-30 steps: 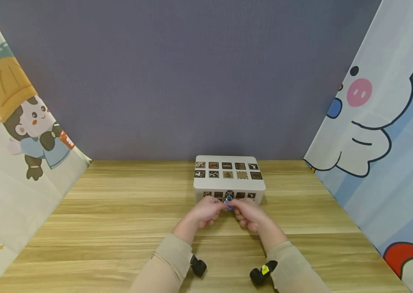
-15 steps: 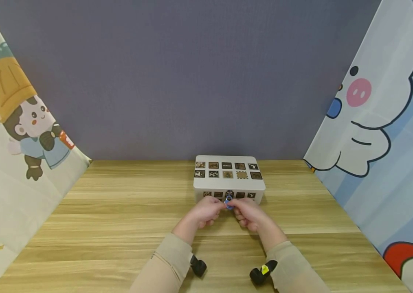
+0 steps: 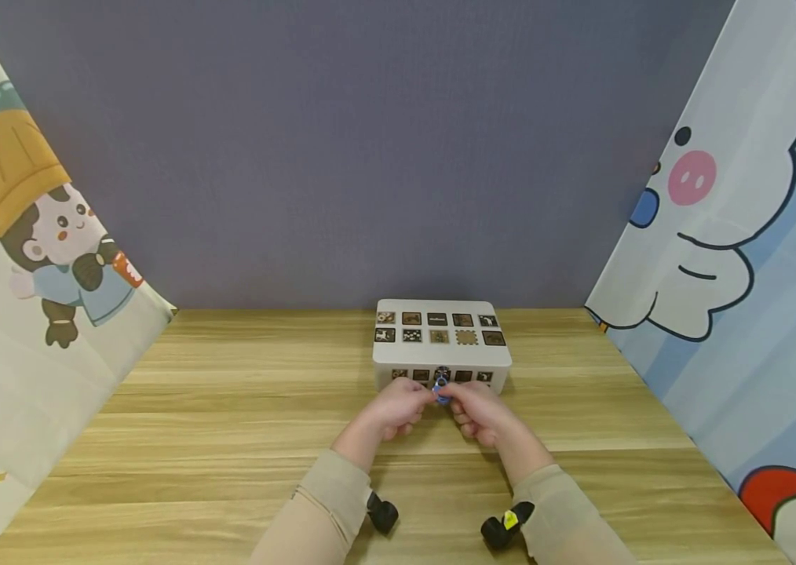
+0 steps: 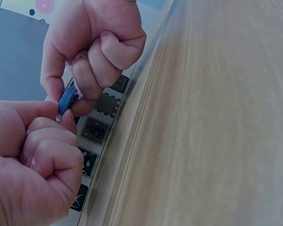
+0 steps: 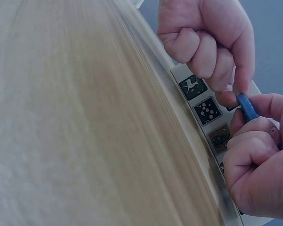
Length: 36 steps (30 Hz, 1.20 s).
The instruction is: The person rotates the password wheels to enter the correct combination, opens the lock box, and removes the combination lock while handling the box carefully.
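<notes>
A white box (image 3: 440,355) printed with small square pictures stands at the back of the table in the head view. At the middle of its front, by the latch (image 3: 443,372), hangs a small blue padlock (image 3: 443,394). My left hand (image 3: 398,404) pinches the padlock's left end between thumb and index finger. From the other side, my right hand (image 3: 480,412) pinches it the same way. Both wrist views show the padlock (image 4: 66,100) edge-on between the two pairs of fingertips, with the other fingers curled into the palms. Fingers cover much of the padlock.
The box stands on a wood-grain table (image 3: 264,408), near a grey back panel (image 3: 299,157). Cartoon-printed sheets flank the table, the left one (image 3: 9,377) and the right one (image 3: 779,353). Small black cameras (image 3: 382,514) sit at both cuffs.
</notes>
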Motion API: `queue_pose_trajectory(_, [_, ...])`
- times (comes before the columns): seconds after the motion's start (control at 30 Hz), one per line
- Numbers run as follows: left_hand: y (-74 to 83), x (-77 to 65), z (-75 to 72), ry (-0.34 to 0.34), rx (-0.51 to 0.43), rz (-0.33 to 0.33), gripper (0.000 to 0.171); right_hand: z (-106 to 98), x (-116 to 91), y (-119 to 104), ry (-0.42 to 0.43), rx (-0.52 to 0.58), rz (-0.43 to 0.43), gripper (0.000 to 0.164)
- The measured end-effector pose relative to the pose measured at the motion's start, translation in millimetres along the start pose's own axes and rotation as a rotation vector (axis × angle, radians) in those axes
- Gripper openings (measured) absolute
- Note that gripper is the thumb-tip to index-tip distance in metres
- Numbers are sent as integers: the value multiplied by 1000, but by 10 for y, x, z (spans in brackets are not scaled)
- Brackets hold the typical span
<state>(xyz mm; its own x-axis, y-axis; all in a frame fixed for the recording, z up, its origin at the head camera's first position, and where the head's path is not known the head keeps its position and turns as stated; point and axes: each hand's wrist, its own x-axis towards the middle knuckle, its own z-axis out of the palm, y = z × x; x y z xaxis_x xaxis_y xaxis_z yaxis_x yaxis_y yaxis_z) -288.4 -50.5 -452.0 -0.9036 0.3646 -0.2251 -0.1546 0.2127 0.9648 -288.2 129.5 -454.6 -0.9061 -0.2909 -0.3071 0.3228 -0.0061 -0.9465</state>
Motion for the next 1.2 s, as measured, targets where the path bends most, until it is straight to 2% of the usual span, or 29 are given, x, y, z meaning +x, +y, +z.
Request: queue_pose_trajectory(1.2, [24, -18, -11, -3, -13, 7, 28, 1, 20, 0, 36, -12, 22, 24])
